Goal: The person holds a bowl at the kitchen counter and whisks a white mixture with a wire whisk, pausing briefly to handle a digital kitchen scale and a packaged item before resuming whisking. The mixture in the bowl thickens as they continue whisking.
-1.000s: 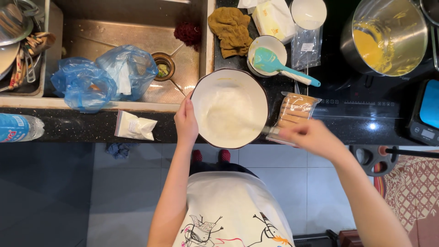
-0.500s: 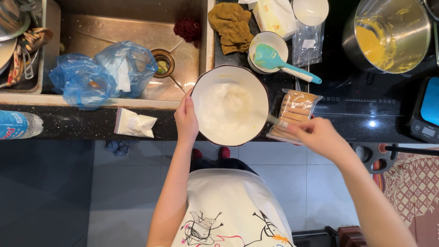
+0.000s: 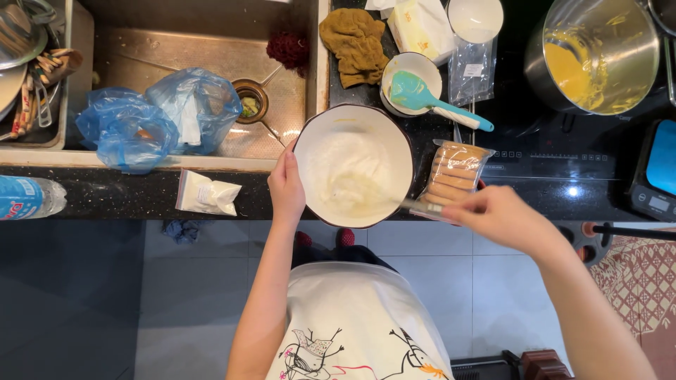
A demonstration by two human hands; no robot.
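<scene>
While gripped, whisk [image 3: 394, 200] angled leftward into bowl [image 3: 352, 116]

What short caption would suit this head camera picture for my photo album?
Left hand steadies a white round bowl of pale cream while the right hand stirs with a thin metal utensil.
</scene>
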